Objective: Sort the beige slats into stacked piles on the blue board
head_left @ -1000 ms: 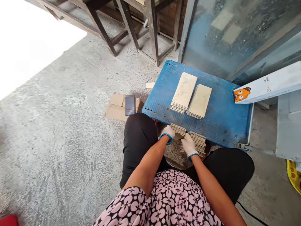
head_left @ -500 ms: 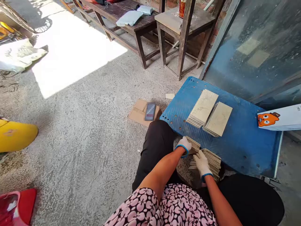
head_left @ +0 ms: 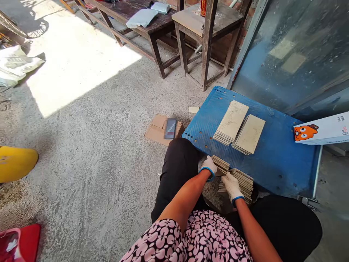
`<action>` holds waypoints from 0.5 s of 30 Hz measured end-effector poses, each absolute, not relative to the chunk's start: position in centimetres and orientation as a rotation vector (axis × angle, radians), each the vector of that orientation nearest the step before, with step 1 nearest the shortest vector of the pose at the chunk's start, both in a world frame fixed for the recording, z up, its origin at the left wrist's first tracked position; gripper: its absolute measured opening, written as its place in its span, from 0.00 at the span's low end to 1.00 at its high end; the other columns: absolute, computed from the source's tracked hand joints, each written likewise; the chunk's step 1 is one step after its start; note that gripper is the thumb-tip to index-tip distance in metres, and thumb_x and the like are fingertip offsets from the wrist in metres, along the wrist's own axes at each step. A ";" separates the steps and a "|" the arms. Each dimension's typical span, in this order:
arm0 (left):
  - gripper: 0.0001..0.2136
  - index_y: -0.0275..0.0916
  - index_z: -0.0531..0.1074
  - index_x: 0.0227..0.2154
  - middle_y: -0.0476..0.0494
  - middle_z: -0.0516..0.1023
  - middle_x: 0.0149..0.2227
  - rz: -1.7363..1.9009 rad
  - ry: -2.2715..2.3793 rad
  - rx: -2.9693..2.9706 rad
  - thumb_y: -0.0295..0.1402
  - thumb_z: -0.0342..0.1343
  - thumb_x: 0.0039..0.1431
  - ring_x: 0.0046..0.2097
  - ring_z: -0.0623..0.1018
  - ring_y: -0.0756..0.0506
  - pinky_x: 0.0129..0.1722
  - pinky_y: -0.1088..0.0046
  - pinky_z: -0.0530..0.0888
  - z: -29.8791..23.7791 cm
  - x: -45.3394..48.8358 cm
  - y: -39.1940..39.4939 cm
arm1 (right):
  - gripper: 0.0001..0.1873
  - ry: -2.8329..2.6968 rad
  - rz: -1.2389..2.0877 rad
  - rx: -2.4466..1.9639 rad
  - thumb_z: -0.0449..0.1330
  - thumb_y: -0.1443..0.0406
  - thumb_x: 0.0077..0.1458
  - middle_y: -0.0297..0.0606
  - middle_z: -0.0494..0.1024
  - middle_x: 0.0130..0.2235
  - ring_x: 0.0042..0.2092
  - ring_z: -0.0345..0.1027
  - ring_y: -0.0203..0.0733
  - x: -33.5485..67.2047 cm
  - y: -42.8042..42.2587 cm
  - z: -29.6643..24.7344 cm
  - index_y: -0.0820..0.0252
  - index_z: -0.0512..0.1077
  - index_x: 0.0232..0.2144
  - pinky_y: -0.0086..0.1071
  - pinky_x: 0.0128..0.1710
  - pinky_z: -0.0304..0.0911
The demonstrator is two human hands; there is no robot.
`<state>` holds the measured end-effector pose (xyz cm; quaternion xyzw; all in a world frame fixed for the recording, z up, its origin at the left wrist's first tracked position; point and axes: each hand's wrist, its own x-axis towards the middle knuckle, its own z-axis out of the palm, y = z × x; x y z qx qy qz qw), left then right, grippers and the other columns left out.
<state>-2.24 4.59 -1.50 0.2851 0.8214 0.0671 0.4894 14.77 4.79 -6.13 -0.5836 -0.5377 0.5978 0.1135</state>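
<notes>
My left hand [head_left: 209,166], in a white glove with a blue cuff, is closed around the left end of a small stack of thin tan boards [head_left: 220,163]. The fingers of my right hand [head_left: 232,186], gloved the same way, are bent at the near right corner of that stack and seem to pinch a board's edge; the fingertips are partly hidden. Just beside my right hand stands a fanned bundle of similar boards [head_left: 244,182], below the near edge of the blue platform [head_left: 283,156]. Two neat piles, a left pile [head_left: 231,120] and a right pile [head_left: 250,134], lie on the platform.
A white box with an orange cartoon [head_left: 324,128] rests on the platform's right end. Left of my knee, a flattened cardboard box [head_left: 156,130] carries a blurred dark object [head_left: 170,128]. A wooden chair [head_left: 188,22] and a bench [head_left: 136,29] stand beyond.
The view has shifted slightly, so everything sits a little further left. My right fingertips have come a bit closer to the stack in my left hand. The piles on the platform are unchanged.
</notes>
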 end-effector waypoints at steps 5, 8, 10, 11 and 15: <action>0.23 0.32 0.61 0.56 0.26 0.75 0.55 0.142 2.005 0.678 0.30 0.56 0.58 0.56 0.76 0.37 0.53 0.64 0.72 -1.4 -1.5 4.6 | 0.21 -1.517 1.795 -1.718 0.59 0.56 0.41 0.42 0.82 0.37 0.43 0.75 0.47 14.6 4.6 -5.2 0.59 0.72 0.38 0.33 0.41 0.70; 0.25 0.30 0.58 0.58 0.26 0.75 0.54 0.138 1.998 0.670 0.32 0.55 0.59 0.56 0.77 0.38 0.52 0.65 0.73 -1.2 -1.0 4.7 | 0.18 -1.584 1.778 -1.730 0.58 0.57 0.43 0.39 0.82 0.35 0.41 0.75 0.46 14.5 4.6 -4.9 0.57 0.72 0.38 0.32 0.39 0.70; 0.27 0.29 0.57 0.59 0.25 0.75 0.54 0.129 1.993 0.664 0.32 0.55 0.59 0.56 0.77 0.38 0.52 0.67 0.73 -1.1 -0.7 4.7 | 0.18 -1.685 1.711 -1.797 0.57 0.57 0.45 0.38 0.82 0.34 0.39 0.75 0.45 14.6 4.6 -4.9 0.58 0.73 0.39 0.32 0.38 0.70; 0.27 0.29 0.57 0.60 0.24 0.75 0.54 0.121 1.990 0.662 0.32 0.55 0.59 0.56 0.77 0.38 0.52 0.67 0.73 -1.0 -0.6 4.6 | 0.20 -1.742 1.674 -1.847 0.57 0.57 0.46 0.38 0.82 0.34 0.39 0.75 0.46 14.7 4.6 -5.0 0.59 0.74 0.41 0.33 0.38 0.70; 0.27 0.28 0.60 0.59 0.21 0.74 0.56 0.056 1.974 0.669 0.30 0.56 0.58 0.57 0.76 0.35 0.54 0.62 0.72 -0.7 -0.7 4.1 | 0.25 -2.010 1.477 -2.049 0.58 0.58 0.49 0.43 0.82 0.43 0.46 0.75 0.49 15.3 4.6 -5.5 0.59 0.75 0.49 0.35 0.42 0.69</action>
